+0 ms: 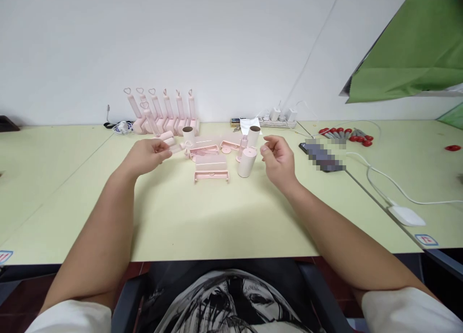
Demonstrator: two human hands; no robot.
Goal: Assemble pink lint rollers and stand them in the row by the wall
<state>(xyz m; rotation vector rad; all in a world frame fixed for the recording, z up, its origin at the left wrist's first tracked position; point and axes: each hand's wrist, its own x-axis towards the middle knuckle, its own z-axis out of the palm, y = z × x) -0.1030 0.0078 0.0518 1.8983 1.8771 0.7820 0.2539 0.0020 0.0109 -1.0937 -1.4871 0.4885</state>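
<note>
My left hand [147, 155] is closed at the fingertips on a pale pink handle [177, 148] with a heart-shaped loop at its end, held above the table. To the right, my right hand [279, 160] has its fingers curled and apart, with nothing in them. It is nearest to a white paper roll [247, 163] with a pink end cap, standing slightly tilted. Between the hands lie a pink, half-clear cover [210, 163] and a pink frame [211, 176]. Behind them is a jumble of similar pink parts [204, 150], partly overlapping.
Several pink lint rollers [155, 106] stand along the wall at the back left. Two rolls with brown cores, one a left roll [188, 134], stand behind the parts. A power strip [278, 123], a phone [321, 157], red-capped items [336, 132] and a white charger [407, 215] are also there.
</note>
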